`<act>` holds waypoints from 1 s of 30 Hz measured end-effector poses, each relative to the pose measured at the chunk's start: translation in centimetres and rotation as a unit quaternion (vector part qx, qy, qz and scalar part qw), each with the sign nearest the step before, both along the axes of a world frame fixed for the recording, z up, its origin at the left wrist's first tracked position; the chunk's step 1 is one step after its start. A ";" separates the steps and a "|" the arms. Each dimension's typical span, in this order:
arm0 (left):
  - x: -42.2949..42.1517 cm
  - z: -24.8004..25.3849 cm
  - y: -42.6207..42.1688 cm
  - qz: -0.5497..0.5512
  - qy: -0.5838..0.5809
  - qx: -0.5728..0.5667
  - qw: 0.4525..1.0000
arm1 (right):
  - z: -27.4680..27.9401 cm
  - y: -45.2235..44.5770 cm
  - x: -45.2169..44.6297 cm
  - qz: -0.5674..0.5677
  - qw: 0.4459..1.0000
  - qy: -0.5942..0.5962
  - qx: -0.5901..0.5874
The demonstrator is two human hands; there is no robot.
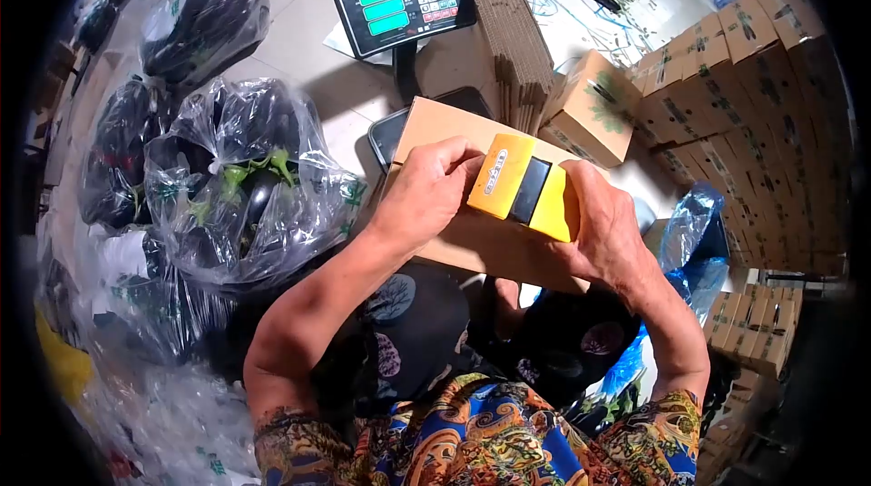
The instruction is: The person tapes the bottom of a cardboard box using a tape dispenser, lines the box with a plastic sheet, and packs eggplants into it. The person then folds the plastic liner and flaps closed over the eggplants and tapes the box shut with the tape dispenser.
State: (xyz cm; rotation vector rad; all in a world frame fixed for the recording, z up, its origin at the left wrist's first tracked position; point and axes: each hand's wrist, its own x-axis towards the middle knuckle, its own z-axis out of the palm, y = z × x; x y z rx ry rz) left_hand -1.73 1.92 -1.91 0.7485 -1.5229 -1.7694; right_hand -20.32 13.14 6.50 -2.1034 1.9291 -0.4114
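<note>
Yellow block-shaped tool point(504, 177) sits over the carton point(481, 245) in the head view; right hand point(612, 223) clasps its end; left hand point(422, 191) bunches its fingertips alongside, any pinched item untellable; a slack right grip could tilt it.

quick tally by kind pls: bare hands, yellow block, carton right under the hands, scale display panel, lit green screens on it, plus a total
Bare hands: 2 (left hand, right hand)
Yellow block: 1
Carton right under the hands: 1
Scale display panel: 1
Lit green screens: 3
Total: 8
</note>
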 end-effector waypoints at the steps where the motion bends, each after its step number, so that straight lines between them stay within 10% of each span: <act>1: 0.2 -0.9 -0.2 0.017 -0.017 -0.074 0.997 | 0.3 -0.1 0.1 0.002 1.000 0.015 0.014; 8: 2.1 0.3 -3.0 -0.008 -0.103 -0.177 0.979 | 0.8 -0.9 -0.1 0.036 0.999 0.004 0.037; 19: 13.5 -2.3 -9.1 0.054 -0.055 0.107 0.991 | 1.5 -2.2 0.3 0.033 0.993 0.084 0.075; 30: 12.1 -8.1 -8.3 0.095 -0.104 0.068 0.988 | 1.0 -3.8 1.6 0.035 0.984 0.133 0.111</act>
